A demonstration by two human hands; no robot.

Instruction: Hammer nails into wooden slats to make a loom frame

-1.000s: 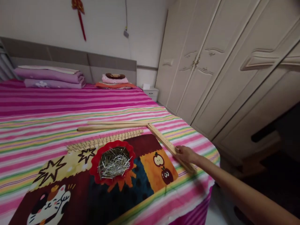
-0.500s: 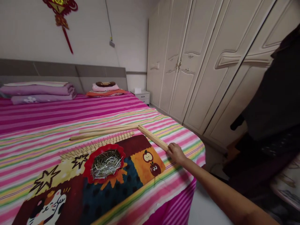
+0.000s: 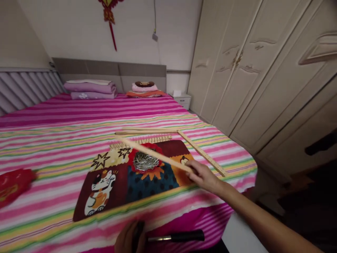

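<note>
My right hand (image 3: 201, 175) is closed round one end of a thin wooden strip (image 3: 168, 161), which slants up to the left across the bowl. Low in the view, my left hand (image 3: 129, 239) wraps round the dark head end of a hammer (image 3: 187, 235) with a metal shaft and black grip. A red scalloped bowl (image 3: 131, 162) full of loose nails (image 3: 147, 161) rests on a patterned mat (image 3: 116, 195). Behind it lies a wooden strip studded with upright nails (image 3: 158, 139), partly hidden.
Another wooden strip (image 3: 202, 154) lies right of the mat, its far end by more strips (image 3: 150, 131) at the back. A red item with gold print (image 3: 15, 184) lies at the left. Folded bedding (image 3: 92, 89) is near the headboard; wardrobes (image 3: 244, 70) stand at the right.
My right hand has lifted a wooden strip from the right side and swung it left over the mat and bowl. My left hand and the hammer have come into view as the camera turned.
</note>
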